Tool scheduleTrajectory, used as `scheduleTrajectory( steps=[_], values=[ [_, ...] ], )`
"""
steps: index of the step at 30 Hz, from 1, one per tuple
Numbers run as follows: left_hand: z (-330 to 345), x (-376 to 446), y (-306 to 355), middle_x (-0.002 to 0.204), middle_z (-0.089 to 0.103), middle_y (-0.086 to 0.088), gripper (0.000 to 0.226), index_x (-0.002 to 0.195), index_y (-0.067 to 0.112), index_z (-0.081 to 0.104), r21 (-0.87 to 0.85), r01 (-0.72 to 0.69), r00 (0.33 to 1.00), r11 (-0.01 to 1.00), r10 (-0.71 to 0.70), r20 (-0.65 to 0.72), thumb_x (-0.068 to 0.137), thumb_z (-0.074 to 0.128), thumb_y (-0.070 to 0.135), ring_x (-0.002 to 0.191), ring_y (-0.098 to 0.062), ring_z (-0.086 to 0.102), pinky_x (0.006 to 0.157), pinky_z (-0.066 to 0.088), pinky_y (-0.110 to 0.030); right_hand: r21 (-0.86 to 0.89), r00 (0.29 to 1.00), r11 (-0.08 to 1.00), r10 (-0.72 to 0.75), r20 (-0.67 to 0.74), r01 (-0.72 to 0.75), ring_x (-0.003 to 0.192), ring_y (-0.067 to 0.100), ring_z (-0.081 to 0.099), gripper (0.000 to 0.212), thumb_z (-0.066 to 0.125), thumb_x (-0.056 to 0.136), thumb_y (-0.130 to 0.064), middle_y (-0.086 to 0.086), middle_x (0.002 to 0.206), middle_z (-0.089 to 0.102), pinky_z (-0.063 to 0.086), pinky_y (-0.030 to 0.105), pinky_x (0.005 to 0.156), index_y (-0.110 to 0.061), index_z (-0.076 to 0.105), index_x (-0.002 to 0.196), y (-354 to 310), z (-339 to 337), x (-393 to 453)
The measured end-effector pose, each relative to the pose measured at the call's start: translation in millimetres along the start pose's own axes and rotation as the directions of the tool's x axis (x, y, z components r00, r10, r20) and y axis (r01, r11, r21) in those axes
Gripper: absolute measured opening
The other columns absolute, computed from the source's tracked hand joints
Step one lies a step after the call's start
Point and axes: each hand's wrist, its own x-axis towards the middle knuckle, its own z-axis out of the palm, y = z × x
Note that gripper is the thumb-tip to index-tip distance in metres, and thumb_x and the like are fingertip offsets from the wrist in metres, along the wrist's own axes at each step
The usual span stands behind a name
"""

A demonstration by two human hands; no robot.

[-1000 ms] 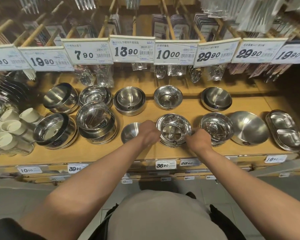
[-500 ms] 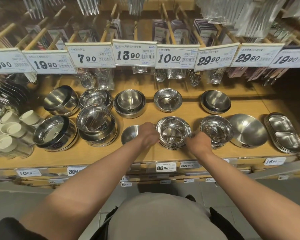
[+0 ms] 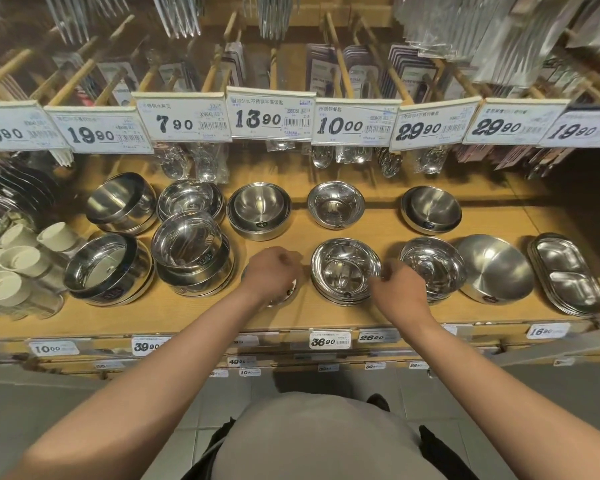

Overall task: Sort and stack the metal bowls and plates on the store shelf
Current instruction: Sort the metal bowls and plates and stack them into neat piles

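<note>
left hand (image 3: 272, 271) off bowl stack (image 3: 345, 271) — now over small bowl (image 3: 284, 296)

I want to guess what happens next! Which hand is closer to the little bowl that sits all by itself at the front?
Left. The left hand hovers right over the small lone bowl, hiding most of it. The right hand sits beside the shiny bowl stack, farther away.

Two hands (image 3: 400, 292) beside stacked bowls (image 3: 345, 271)
</note>
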Motion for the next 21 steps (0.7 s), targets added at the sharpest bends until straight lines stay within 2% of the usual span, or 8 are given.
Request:
scheduleTrajectory(
  steps=[3,6,8,10,14,16,19,21],
  values=[
    [-24,-10,-32,0.094,0.074,-0.002,0.011,0.099,0.019,0.071,-0.069,0.023,0.995,0.997,-0.029,-0.09,0.09,0.066,0.016,0.081,-0.022,0.072,0.077,0.062,-0.039,0.055,0.993,0.993,-0.112,0.049,0.109,0.087,0.025,0.064,0.02,0.06,0.095,-0.017,0.003,0.095,0.07,0.044,0.03,0.067,-0.014,0.067,0.114,-13,4,-15],
    [-36,-19,-60,0.087,0.075,-0.004,0.01,0.095,0.017,0.071,-0.043,0.067,0.987,0.997,-0.073,-0.142,0.093,0.063,0.013,0.079,-0.022,0.073,0.083,0.061,-0.045,0.146,0.956,0.985,-0.13,0.262,0.094,0.085,0.028,0.071,0.013,0.058,0.096,-0.019,0.004,0.09,0.072,0.058,0.04,0.076,-0.03,0.065,0.097,-23,23,-26],
    [-37,-22,-72,0.08,0.076,-0.001,0.011,0.088,0.019,0.071,-0.04,0.111,0.981,0.993,-0.115,-0.158,0.093,0.063,0.014,0.069,-0.016,0.072,0.077,0.062,-0.041,0.146,0.924,0.988,-0.097,0.369,0.046,0.094,0.033,0.071,0.013,0.058,0.094,-0.018,0.012,0.096,0.072,0.058,0.051,0.088,-0.016,0.068,0.101,-27,39,-30],
    [-33,-22,-78,0.079,0.076,-0.003,0.009,0.087,0.016,0.072,-0.06,0.147,0.977,0.987,-0.155,-0.145,0.092,0.065,0.017,0.074,-0.02,0.074,0.079,0.062,-0.042,0.13,0.904,0.991,-0.072,0.421,0.019,0.096,0.036,0.07,0.028,0.057,0.093,-0.017,0.02,0.102,0.071,0.055,0.057,0.09,0.002,0.065,0.113,-29,53,-31],
    [-14,-18,-80,0.087,0.076,-0.01,0.02,0.099,0.012,0.063,-0.266,0.228,0.964,0.936,-0.256,-0.073,0.088,0.075,0.024,0.082,-0.029,0.076,0.081,0.063,-0.046,0.13,0.869,0.991,-0.025,0.494,-0.045,0.087,0.025,0.07,0.032,0.055,0.096,-0.015,0.004,0.09,0.066,0.056,0.05,0.094,-0.006,0.061,0.127,-26,70,-30],
    [-5,-14,-79,0.091,0.073,-0.011,0.038,0.113,0.007,0.055,-0.351,0.27,0.951,0.897,-0.306,-0.049,0.085,0.078,0.015,0.078,-0.027,0.077,0.074,0.064,-0.044,0.129,0.87,0.988,0.011,0.493,-0.085,0.093,0.025,0.071,0.036,0.056,0.097,-0.015,0.0,0.101,0.066,0.056,0.046,0.096,-0.008,0.058,0.132,-22,72,-27],
    [-3,-6,-78,0.099,0.068,-0.006,0.049,0.118,0.01,0.048,-0.351,0.264,0.94,0.898,-0.321,-0.114,0.081,0.08,0.011,0.081,-0.024,0.075,0.073,0.064,-0.037,0.073,0.89,0.996,0.01,0.456,-0.049,0.102,0.021,0.068,0.039,0.057,0.097,-0.018,0.003,0.12,0.066,0.055,0.038,0.096,-0.01,0.058,0.135,-15,69,-24],
    [-5,0,-78,0.105,0.068,-0.005,0.046,0.119,0.008,0.053,-0.251,0.252,0.931,0.935,-0.305,-0.199,0.082,0.079,0.016,0.092,-0.023,0.069,0.076,0.058,-0.032,0.078,0.894,0.995,0.016,0.447,-0.056,0.092,0.015,0.069,0.037,0.057,0.098,-0.017,0.005,0.126,0.064,0.058,0.031,0.085,-0.011,0.059,0.135,-10,66,-23]
  ],
)
